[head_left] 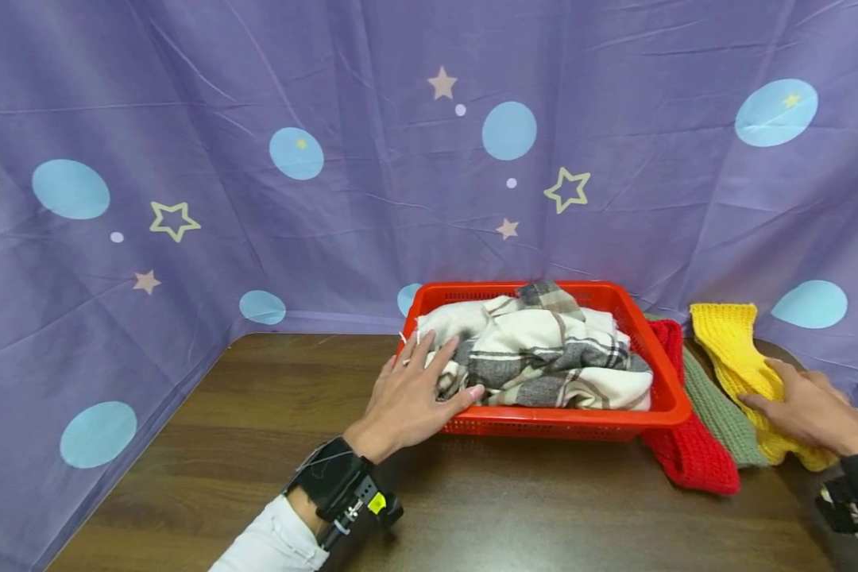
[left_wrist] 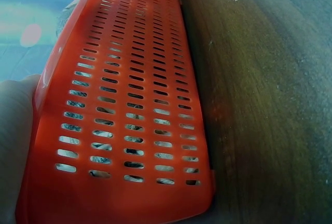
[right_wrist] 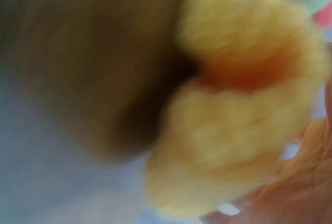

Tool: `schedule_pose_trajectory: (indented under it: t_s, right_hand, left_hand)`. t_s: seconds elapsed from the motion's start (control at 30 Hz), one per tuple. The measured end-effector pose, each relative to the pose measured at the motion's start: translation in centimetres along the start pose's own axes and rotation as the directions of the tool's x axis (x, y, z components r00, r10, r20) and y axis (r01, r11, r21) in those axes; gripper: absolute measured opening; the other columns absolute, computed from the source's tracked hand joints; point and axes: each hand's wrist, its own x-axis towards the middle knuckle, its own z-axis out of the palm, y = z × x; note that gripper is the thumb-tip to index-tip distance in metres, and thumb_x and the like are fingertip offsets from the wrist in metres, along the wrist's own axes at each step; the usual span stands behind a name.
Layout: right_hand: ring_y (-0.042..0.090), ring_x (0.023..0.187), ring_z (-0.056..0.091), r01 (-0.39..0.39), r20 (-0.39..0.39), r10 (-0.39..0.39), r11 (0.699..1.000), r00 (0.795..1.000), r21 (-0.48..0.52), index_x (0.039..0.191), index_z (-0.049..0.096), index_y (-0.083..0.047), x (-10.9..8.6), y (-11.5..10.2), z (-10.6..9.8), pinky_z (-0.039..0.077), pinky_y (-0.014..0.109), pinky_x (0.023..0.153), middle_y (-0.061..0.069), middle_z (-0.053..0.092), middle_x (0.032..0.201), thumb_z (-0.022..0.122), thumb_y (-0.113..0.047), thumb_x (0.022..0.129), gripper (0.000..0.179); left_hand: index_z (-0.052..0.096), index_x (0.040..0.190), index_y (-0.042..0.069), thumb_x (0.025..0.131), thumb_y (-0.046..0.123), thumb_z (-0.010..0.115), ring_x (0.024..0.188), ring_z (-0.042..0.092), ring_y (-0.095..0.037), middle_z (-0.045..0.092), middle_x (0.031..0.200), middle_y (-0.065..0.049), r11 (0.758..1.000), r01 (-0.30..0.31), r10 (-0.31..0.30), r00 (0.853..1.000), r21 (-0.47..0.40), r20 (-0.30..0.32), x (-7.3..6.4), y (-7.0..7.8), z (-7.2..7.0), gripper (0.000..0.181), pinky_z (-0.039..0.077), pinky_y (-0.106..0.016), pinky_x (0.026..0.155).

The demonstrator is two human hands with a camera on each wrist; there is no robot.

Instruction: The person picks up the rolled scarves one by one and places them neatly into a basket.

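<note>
My left hand (head_left: 407, 401) rests with spread fingers at the left front corner of a red plastic basket (head_left: 543, 416), thumb along the rim. Crumpled inside the basket is a white, grey and brown plaid cloth (head_left: 529, 342), which the fingertips overlap. In the left wrist view, slots pierce the basket's side (left_wrist: 119, 198). On the far right, my right hand (head_left: 822, 409) lies at a yellow knitted piece (head_left: 725, 338), its thumb extended over it and fingers loosely apart. The right wrist view is blurred, with the yellow knit (right_wrist: 223, 130) beside the palm (right_wrist: 295, 187).
A red knitted piece (head_left: 693, 457) and a green knitted piece (head_left: 715, 405) lie between the basket and the yellow one. Everything stands on a brown wooden table (head_left: 257, 445). A purple curtain (head_left: 372, 238) with stars and blue dots hangs close behind.
</note>
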Motion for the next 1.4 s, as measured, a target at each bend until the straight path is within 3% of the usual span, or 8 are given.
schedule_pose_trajectory:
  t_s: [0.07,0.13,0.27,0.4,0.7,0.93,1.1,1.4]
  right_hand:
    - [0.073,0.120,0.022,-0.023,0.013,0.022,1.000,1.000,0.017,0.153,0.009,0.010,-0.2,-1.5,-0.3,0.024,0.088,0.084,0.053,0.019,0.136,0.050,-0.064,0.097,0.101]
    - [0.076,0.119,0.019,0.008,0.025,-0.008,1.000,1.000,0.010,0.155,0.006,0.007,-0.3,-3.0,-0.5,0.022,0.089,0.083,0.053,0.013,0.140,0.044,-0.073,0.094,0.108]
    - [0.082,0.117,0.012,0.082,0.084,-0.082,0.997,0.993,0.000,0.158,0.008,-0.001,-0.4,-5.1,-0.1,0.018,0.091,0.081,0.052,0.004,0.144,0.050,-0.073,0.091,0.106]
    - [0.085,0.113,0.010,0.108,0.153,-0.107,0.994,0.982,0.008,0.159,0.008,-0.006,-0.4,-5.7,1.0,0.016,0.093,0.078,0.049,0.003,0.143,0.061,-0.067,0.087,0.108]
    - [0.077,0.097,0.025,0.044,0.172,-0.042,0.999,0.984,-0.009,0.156,0.012,-0.001,0.3,-3.8,1.3,0.036,0.084,0.068,0.049,0.015,0.123,0.054,-0.069,0.090,0.104]
    - [0.070,0.115,0.015,0.008,0.115,-0.005,1.000,0.993,-0.023,0.150,0.014,0.008,0.4,-1.9,1.5,0.024,0.085,0.087,0.054,0.021,0.118,0.052,-0.060,0.094,0.096]
    - [0.071,0.114,0.017,-0.054,0.102,0.057,0.998,0.993,-0.027,0.151,0.008,0.008,0.4,-0.9,1.3,0.023,0.086,0.089,0.054,0.021,0.117,0.050,-0.060,0.095,0.097]
    - [0.071,0.116,0.020,-0.058,0.129,0.055,0.998,0.990,0.018,0.150,-0.001,0.012,0.4,-0.4,0.6,0.027,0.083,0.090,0.055,0.020,0.125,0.044,-0.074,0.093,0.113]
  left_hand:
    - [0.029,0.161,0.027,0.093,0.074,0.043,0.154,0.013,-0.032,0.020,0.167,-0.011,1.000,-0.002,0.002,1.000,0.001,-0.006,0.0,0.0,0.0,0.084,0.018,-0.062,0.118]
    - [0.029,0.161,0.026,0.093,0.074,0.044,0.154,0.014,-0.032,0.020,0.167,-0.011,1.000,-0.001,0.001,1.000,0.001,-0.013,0.0,0.0,-0.1,0.084,0.019,-0.062,0.118]
    - [0.029,0.161,0.027,0.093,0.073,0.044,0.154,0.014,-0.031,0.021,0.167,-0.011,1.000,0.002,-0.002,1.000,0.002,-0.017,-0.1,0.0,-0.1,0.084,0.019,-0.062,0.118]
    - [0.028,0.161,0.026,0.093,0.074,0.044,0.154,0.015,-0.031,0.020,0.167,-0.011,1.000,-0.001,0.001,1.000,-0.001,-0.007,-0.1,0.1,0.0,0.084,0.019,-0.062,0.118]
    - [0.029,0.161,0.026,0.093,0.074,0.044,0.154,0.014,-0.031,0.021,0.167,-0.012,1.000,-0.003,0.002,1.000,-0.005,-0.013,0.1,0.3,0.0,0.084,0.019,-0.062,0.118]
    - [0.028,0.161,0.027,0.093,0.074,0.044,0.155,0.013,-0.031,0.020,0.167,-0.011,1.000,-0.006,0.006,1.000,-0.013,-0.001,0.1,0.3,0.1,0.085,0.017,-0.062,0.119]
    - [0.028,0.161,0.026,0.093,0.074,0.045,0.155,0.013,-0.031,0.020,0.167,-0.011,1.000,-0.004,0.004,1.000,-0.014,-0.002,0.2,0.3,0.1,0.085,0.018,-0.062,0.119]
    - [0.028,0.161,0.025,0.094,0.073,0.045,0.154,0.015,-0.032,0.021,0.167,-0.012,1.000,-0.006,0.006,1.000,-0.003,-0.006,0.1,0.1,0.2,0.084,0.019,-0.061,0.118]
